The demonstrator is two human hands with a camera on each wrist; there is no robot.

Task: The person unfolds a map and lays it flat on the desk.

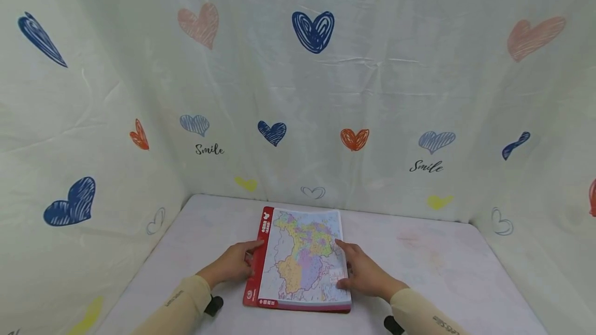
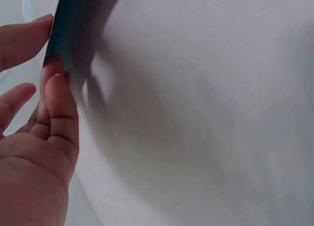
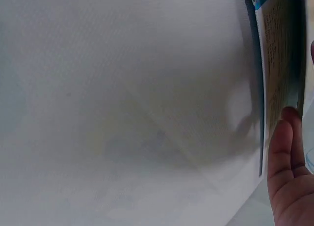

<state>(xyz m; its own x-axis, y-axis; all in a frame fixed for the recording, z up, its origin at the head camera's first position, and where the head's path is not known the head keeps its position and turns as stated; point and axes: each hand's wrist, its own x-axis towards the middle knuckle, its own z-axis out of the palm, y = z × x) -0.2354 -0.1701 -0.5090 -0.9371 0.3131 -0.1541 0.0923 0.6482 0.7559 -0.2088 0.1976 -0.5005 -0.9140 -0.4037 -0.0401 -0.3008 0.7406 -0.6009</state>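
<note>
A rectangular, layered map (image 1: 307, 252) with a red left border lies over the table in the head view, its printed top in yellow, purple and orange patches. My left hand (image 1: 236, 261) grips the red left edge. In the left wrist view, the thumb is on one face and fingers (image 2: 61, 100) curl against the other, with a dark underside showing. On the opposite edge, my right hand (image 1: 365, 270) holds the map. Fingers (image 3: 282, 142) of that hand reach between its layers in the right wrist view, where a page with printed text shows.
A white table (image 1: 428, 268) spreads around the map. White curtains (image 1: 316, 87) printed with hearts and "Smile" stand behind it and at both sides. Dark round wrist devices (image 1: 214, 305) show under the beige sleeves (image 1: 181, 306).
</note>
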